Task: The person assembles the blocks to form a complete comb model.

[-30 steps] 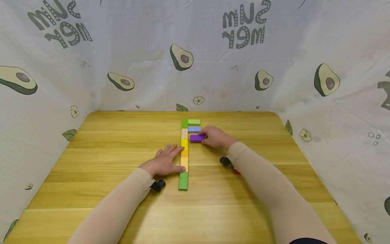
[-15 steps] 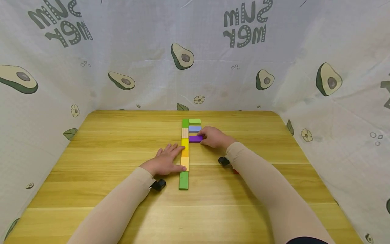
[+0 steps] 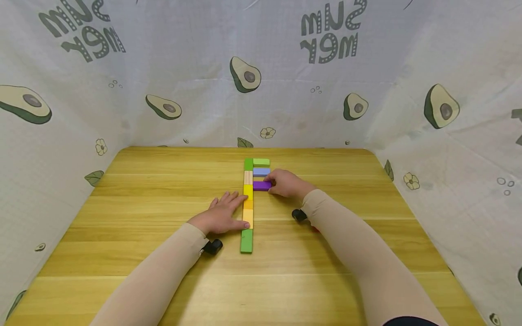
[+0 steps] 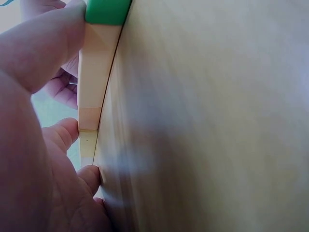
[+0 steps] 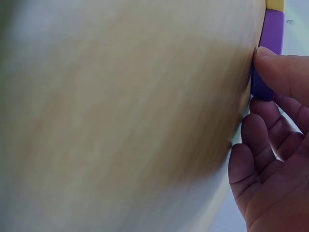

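Head cam: right hand (image 3: pixel 287 183) pinching purple block (image 3: pixel 262 185) against the column (image 3: pixel 247 203); left hand (image 3: pixel 220 215) flat, bracing. Probably release next.

The white cloth backdrop (image 3: pixel 261 68) carries the only readable print: "SUM" over "MER", in dark dotted letters, tilted, once at upper left (image 3: pixel 83 29) and once at upper right (image 3: pixel 331 31). The third letter of the lower line looks like a Y, possibly stylised.

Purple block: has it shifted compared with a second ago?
Yes. The purple block has slid left; the gap to the column of blocks has closed, and it now sits against it.
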### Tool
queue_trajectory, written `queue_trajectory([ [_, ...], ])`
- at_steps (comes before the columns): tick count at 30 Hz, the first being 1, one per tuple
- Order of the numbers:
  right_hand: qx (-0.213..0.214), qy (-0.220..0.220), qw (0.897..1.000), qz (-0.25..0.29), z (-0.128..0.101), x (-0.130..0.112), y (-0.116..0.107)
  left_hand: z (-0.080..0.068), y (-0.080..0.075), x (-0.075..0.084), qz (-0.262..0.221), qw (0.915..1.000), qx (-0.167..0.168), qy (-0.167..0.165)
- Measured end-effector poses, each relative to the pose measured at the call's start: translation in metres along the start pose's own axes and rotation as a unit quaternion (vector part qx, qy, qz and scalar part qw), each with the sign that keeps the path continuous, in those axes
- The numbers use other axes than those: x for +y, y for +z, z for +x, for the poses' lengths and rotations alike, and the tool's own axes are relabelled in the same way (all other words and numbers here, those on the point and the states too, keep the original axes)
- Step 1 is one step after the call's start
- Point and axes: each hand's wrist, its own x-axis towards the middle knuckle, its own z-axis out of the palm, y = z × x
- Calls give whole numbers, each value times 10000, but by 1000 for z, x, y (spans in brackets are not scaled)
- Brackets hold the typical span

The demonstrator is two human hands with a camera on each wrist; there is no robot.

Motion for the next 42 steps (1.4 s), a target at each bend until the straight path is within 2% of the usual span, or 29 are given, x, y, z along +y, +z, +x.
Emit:
queue_trajectory([
  [10,-60,95,9999,74,0,-2,-1,0,0,0,-4,10000,38,42],
  [42,-70,-37,9999,81,-1,-1,-1,0,1,0,-46,10000,37,-14],
])
